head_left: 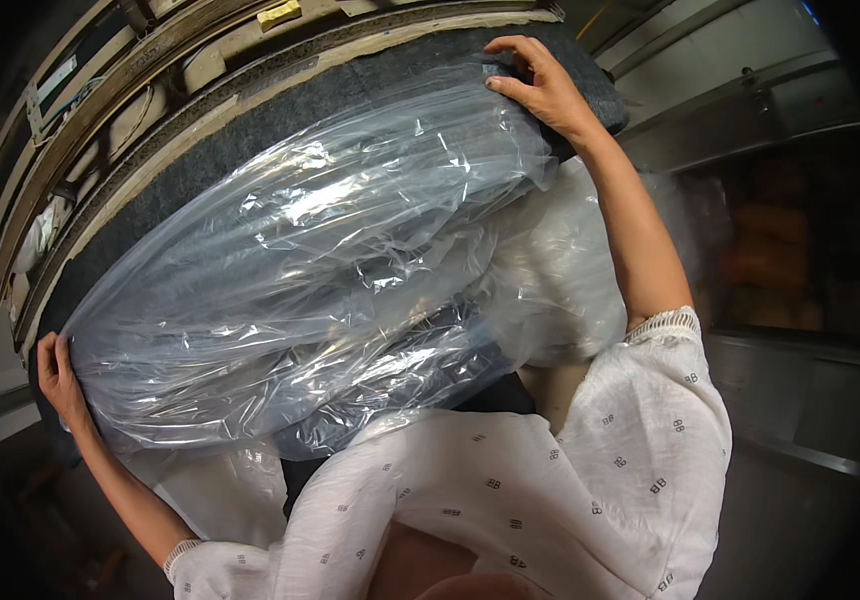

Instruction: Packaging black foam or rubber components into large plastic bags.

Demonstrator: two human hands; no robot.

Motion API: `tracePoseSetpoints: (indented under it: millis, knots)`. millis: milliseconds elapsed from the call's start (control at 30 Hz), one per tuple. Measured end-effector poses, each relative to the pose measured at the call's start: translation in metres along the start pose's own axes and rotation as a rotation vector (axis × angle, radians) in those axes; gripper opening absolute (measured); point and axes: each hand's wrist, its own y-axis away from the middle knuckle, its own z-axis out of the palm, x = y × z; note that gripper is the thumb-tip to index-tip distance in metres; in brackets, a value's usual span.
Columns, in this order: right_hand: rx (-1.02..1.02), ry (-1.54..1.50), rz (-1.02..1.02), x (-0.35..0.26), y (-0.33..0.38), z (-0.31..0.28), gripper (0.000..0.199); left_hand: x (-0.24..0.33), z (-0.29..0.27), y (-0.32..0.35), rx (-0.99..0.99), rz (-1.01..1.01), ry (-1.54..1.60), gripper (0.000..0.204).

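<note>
Left hand [63, 385] holds gathered clear film [320, 260]; right hand [542, 92], grip unclear. Spread between them, not yet smooth.

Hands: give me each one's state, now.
Left hand: at the left end of the clear plastic; grip cannot be told.
Right hand: open, at the clear plastic's upper right corner.

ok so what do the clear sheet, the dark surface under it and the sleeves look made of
Clear sheet: thin, glossy plastic film, going by its see-through folds and sharp glints. Dark surface: matte and mottled, perhaps felt or cloth, though the look leaves that open. Sleeves: probably light woven fabric, matte, judging by soft creases and openwork edging.
</note>
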Motion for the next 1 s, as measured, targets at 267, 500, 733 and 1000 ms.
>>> tracePoseSetpoints:
  millis: [267,500,733,1000]
  knots:
    - [-0.206,-0.142,-0.007,0.019,-0.010,-0.008,0.011,0.017,-0.030,0.013,-0.099,-0.063,0.117,0.013]
    - [0.098,-0.745,-0.001,-0.035,-0.025,-0.013,0.011,0.008,-0.057,0.006,0.061,-0.252,0.502,0.025]
    - [0.566,-0.143,-0.005,-0.016,-0.058,0.027,0.015,-0.010,0.018,-0.028,0.339,-0.090,0.249,0.027]
    - [0.509,-0.298,0.113,0.031,-0.084,0.075,0.017,0.003,0.063,-0.079,0.302,-0.229,0.343,0.032]
